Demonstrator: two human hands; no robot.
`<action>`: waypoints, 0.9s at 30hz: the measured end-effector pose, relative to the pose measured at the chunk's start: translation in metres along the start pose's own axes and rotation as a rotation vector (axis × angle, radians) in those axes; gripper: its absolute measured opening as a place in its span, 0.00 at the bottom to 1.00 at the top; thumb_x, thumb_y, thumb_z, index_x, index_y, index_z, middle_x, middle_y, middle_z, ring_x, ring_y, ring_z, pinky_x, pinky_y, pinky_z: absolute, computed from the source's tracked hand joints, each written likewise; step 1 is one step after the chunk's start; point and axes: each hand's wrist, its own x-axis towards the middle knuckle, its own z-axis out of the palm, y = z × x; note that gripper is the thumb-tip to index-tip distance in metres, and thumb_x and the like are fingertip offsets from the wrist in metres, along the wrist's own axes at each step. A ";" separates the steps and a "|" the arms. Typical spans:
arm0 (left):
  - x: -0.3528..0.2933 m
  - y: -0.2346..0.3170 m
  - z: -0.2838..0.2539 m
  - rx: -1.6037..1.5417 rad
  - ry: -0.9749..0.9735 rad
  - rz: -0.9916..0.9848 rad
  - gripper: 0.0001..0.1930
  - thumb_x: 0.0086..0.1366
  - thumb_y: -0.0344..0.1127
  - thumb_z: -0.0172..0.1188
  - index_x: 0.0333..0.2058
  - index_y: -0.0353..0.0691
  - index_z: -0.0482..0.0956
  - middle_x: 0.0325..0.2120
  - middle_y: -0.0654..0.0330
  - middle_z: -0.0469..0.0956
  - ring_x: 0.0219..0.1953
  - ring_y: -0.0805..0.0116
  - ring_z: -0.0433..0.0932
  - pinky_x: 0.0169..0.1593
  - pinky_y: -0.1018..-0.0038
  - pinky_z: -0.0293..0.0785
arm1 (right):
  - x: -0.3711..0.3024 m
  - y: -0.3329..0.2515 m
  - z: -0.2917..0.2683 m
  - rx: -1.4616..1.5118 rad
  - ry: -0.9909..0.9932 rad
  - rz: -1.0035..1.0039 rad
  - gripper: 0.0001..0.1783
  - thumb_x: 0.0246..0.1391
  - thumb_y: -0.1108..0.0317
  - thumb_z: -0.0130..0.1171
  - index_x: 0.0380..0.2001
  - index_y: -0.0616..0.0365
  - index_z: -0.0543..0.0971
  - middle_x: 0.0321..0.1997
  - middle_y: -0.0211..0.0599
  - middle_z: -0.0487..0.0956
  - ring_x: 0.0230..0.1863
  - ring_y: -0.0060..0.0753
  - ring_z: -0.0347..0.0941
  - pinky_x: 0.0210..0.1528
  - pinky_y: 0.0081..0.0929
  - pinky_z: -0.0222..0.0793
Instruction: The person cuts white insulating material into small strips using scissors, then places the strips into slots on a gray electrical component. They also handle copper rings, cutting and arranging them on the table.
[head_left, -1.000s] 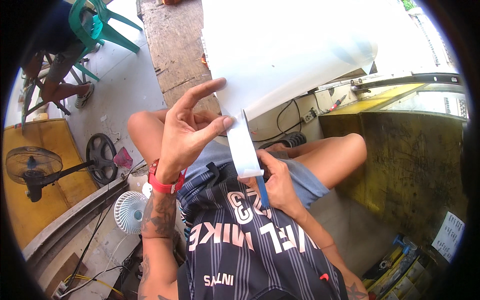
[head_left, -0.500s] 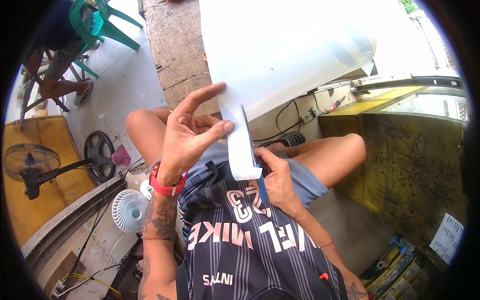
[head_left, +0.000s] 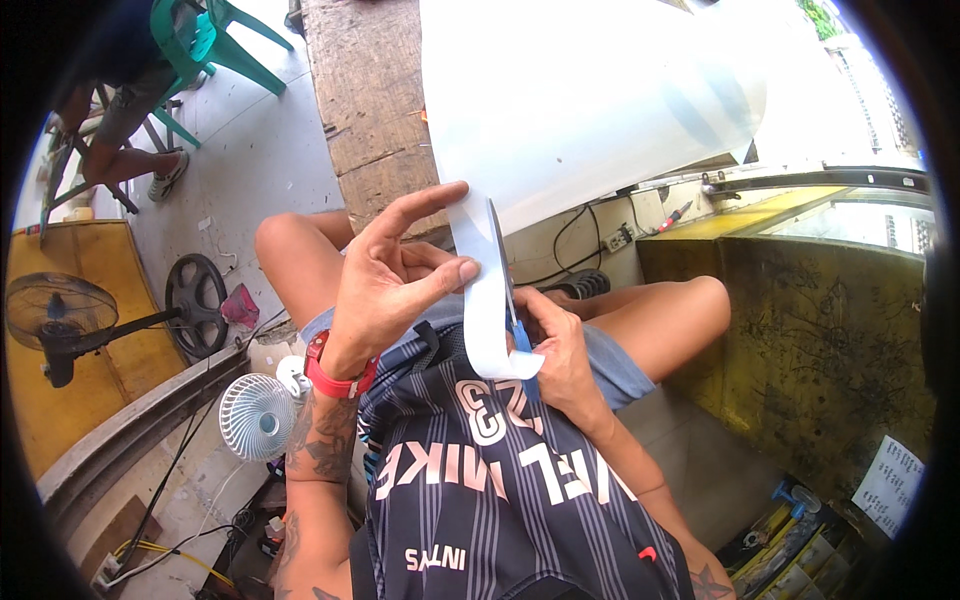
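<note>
My right hand (head_left: 565,362) grips blue-handled scissors (head_left: 519,338) above my lap. Their long blades point up and away, along the edge of a large white glossy sheet (head_left: 580,110). A narrow white strip (head_left: 483,315), partly cut from that sheet, hangs down left of the blades, and its lower end curls toward my right hand. My left hand (head_left: 395,270) pinches the strip's left edge between thumb and bent fingers, while the index finger reaches out along the sheet's corner.
Under the sheet is a worn wooden bench (head_left: 365,110). A white fan (head_left: 258,415) and a black fan (head_left: 62,320) stand at the left, near a black wheel (head_left: 196,305). Another person's leg (head_left: 125,160) shows by a green chair (head_left: 235,50). A dark-stained yellow panel (head_left: 790,350) is at the right.
The scissor blades appear slightly farther into the sheet, and the strip's free end curls more. The whole view has shifted a little, with both hands keeping their grips.
</note>
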 end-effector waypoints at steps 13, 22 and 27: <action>-0.014 -0.006 0.008 -0.074 -0.011 -0.068 0.37 0.61 0.23 0.74 0.67 0.29 0.69 0.63 0.45 0.75 0.43 0.67 0.87 0.47 0.77 0.87 | 0.001 0.003 0.005 0.071 0.024 -0.034 0.27 0.54 0.59 0.77 0.49 0.66 0.80 0.28 0.34 0.82 0.28 0.17 0.76 0.30 0.22 0.71; 0.025 0.006 -0.005 0.042 0.066 0.094 0.37 0.63 0.29 0.74 0.68 0.33 0.69 0.67 0.45 0.71 0.45 0.65 0.87 0.42 0.72 0.87 | -0.014 0.003 0.003 -0.035 -0.004 -0.061 0.20 0.53 0.63 0.76 0.43 0.64 0.82 0.25 0.34 0.80 0.25 0.18 0.72 0.28 0.22 0.68; 0.028 0.009 -0.012 0.097 0.028 0.066 0.35 0.62 0.26 0.74 0.67 0.30 0.70 0.65 0.45 0.73 0.46 0.63 0.87 0.44 0.72 0.88 | -0.017 0.013 0.003 -0.062 0.005 -0.010 0.20 0.51 0.68 0.74 0.45 0.65 0.81 0.30 0.39 0.81 0.28 0.23 0.75 0.31 0.24 0.71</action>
